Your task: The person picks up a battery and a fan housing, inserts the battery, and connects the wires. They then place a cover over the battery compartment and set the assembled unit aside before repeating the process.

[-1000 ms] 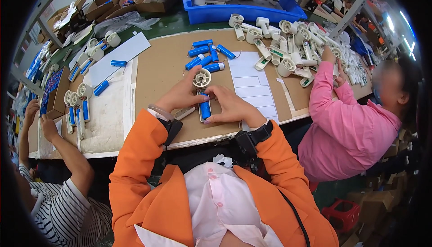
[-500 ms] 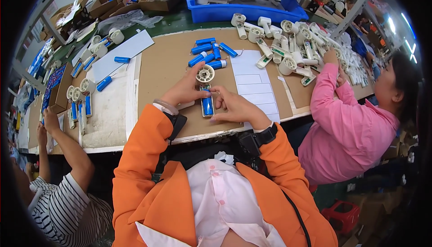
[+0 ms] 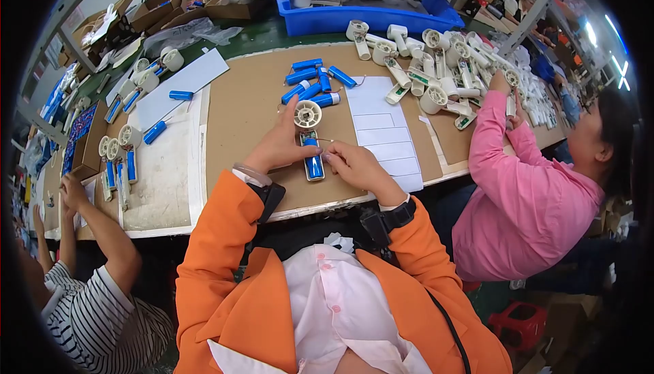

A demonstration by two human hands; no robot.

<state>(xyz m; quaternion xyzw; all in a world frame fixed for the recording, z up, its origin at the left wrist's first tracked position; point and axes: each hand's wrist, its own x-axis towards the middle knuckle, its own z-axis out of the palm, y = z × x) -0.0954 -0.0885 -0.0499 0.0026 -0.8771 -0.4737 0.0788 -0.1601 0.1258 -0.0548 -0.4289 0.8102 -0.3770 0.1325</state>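
Observation:
A white handheld fan housing [image 3: 308, 116], round and spoked at the head, lies on the brown board before me with its handle toward me. A blue cylindrical battery [image 3: 313, 167] sits in the open handle, and a bit of green circuit board shows above it. My left hand [image 3: 278, 144] grips the housing from the left, thumb across the battery and fingers along the round head. On the right side, my right hand [image 3: 355, 164] has its thumb and forefinger pinched together beside the battery. A thin wire [image 3: 326, 140] runs from the housing to these fingertips.
Several loose blue batteries [image 3: 304, 76] lie beyond the housing. A white printed sheet [image 3: 385, 132] is on the right, near a heap of white fan housings [image 3: 436, 67]. A blue bin [image 3: 368, 18] stands behind. Co-workers sit either side, one in a pink sleeve [image 3: 487, 142].
My right fingers have closed from a spread pose into a pinch at the wire. My left hand stays on the housing, its thumb on the battery.

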